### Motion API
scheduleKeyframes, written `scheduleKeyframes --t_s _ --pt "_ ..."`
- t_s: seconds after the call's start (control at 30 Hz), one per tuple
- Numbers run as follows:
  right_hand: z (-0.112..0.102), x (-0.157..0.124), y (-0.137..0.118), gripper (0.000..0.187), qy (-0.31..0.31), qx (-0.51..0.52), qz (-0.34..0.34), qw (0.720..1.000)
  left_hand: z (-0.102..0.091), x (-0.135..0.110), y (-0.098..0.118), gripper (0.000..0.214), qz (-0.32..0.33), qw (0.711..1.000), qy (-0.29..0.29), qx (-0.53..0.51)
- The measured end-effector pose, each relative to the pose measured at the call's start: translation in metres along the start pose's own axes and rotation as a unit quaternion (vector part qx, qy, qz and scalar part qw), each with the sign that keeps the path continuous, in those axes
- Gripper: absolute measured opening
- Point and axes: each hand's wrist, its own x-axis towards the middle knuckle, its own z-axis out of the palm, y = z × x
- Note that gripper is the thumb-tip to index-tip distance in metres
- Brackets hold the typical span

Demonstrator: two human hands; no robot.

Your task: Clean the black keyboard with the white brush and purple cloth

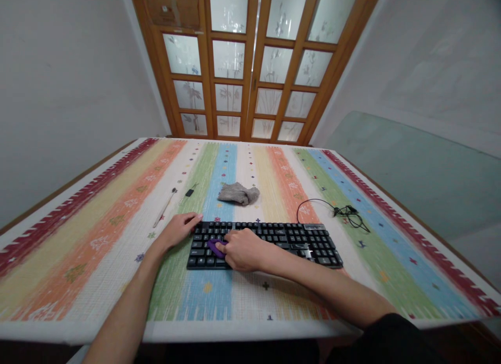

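Purple wad [215, 247] sits gripped under the right fingers [231, 250], atop the black keyboard [287, 237].

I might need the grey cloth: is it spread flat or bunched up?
Bunched up: the cloth lies in a rumpled heap with raised folds, beyond the keyboard.

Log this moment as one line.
left hand: at far-left corner of keyboard | right hand: holds purple item at keyboard's left end | gray cloth: beyond keyboard
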Motion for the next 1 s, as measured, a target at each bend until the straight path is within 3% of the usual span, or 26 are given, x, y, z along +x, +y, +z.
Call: scheduleKeyframes --t_s 1.0 --pt "0.002 -0.026 0.013 0.034 -0.010 0.009 0.023 1.000 0.000 0.000 -0.002 0.054 0.007 1.000 0.003 0.003"
